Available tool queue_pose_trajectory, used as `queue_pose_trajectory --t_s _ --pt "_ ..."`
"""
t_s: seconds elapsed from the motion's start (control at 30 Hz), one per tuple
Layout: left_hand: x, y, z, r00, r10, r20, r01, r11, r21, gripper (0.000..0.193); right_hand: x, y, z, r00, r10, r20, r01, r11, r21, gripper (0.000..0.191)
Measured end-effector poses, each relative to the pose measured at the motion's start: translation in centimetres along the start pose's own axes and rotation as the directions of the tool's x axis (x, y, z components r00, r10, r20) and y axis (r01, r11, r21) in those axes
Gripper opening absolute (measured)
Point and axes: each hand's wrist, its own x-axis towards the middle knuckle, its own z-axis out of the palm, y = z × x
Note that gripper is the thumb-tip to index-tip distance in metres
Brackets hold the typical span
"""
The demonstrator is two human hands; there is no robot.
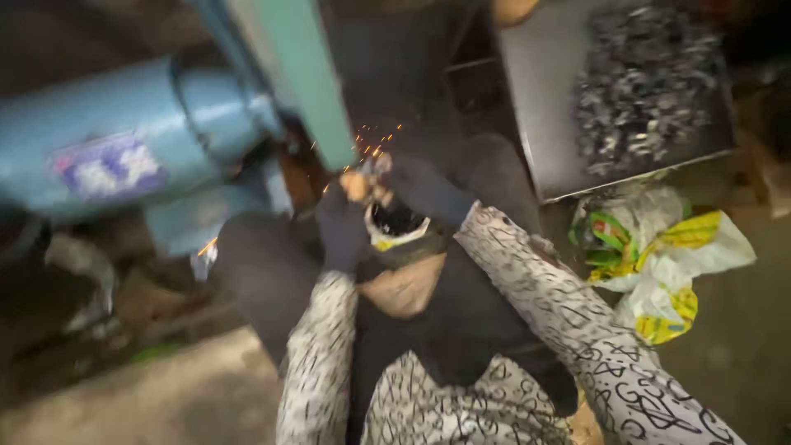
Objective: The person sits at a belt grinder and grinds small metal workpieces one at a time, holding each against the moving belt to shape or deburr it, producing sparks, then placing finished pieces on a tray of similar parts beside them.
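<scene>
While sparks fly at the middle of the view, the biggest thing in sight is the pale blue rounded motor housing (140, 140) of a grinding machine at the left, with a teal green upright guard (301, 74) slanting beside it. On the side of that housing sits a blurred, roughly rectangular label (107, 169) in purple and white. At the upper right a flat grey metal tray (548, 99) carries a heap of small dark shiny metal pieces (647, 82). Below the tray, on the floor, lies a crumpled plastic bag (659, 264), white with green and yellow print.

Both arms wear sleeves of white cloth patterned with black marks, and both hands are in dark gloves. Left hand (342, 231) and right hand (424, 189) are closed together on a small tan workpiece (358, 185), which looks pale orange-brown and rounded, though blur hides its exact shape. It sits between the fingertips of the two hands, just under the lower edge of the green guard, and small orange sparks (375, 140) scatter right above it. A dark round container with a pale rim (395, 222) lies just beneath the hands, on the lap.
</scene>
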Motion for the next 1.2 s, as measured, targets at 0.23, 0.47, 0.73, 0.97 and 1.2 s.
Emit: queue_pose_trajectory --t_s 0.23,0.47,0.73,0.97,1.2 --pt "-0.4 -0.8 0.2 0.857 -0.420 0.300 -0.210 0.247 0.946 0.044 -1.0 0.4 -21.5 0.881 -0.268 -0.389 -0.285 0.355 -0.890 0.025" --pt "0.1 -0.1 1.9 0.891 -0.308 0.333 -0.178 0.438 0.881 0.045 -3.1 4.1 -25.3 0.894 -0.113 -0.433 -0.355 0.410 -0.840 0.013" --pt "-0.8 0.7 1.0 0.891 -0.380 0.249 -0.124 0.323 0.938 0.046 -3.4 4.3 -29.5 0.757 -0.207 -0.620 -0.342 0.683 -0.645 0.016" --pt "-0.4 0.2 3.0 0.827 -0.414 0.381 0.416 0.906 0.082 0.040 -1.8 -4.4 -13.4 0.890 0.054 0.452 -0.113 0.988 0.104 0.021" --pt "-2.3 2.1 1.1 0.992 -0.057 0.111 0.063 0.997 -0.044 0.031 -3.2 -4.5 -0.6 0.985 0.075 -0.154 -0.112 0.961 -0.252 0.019"
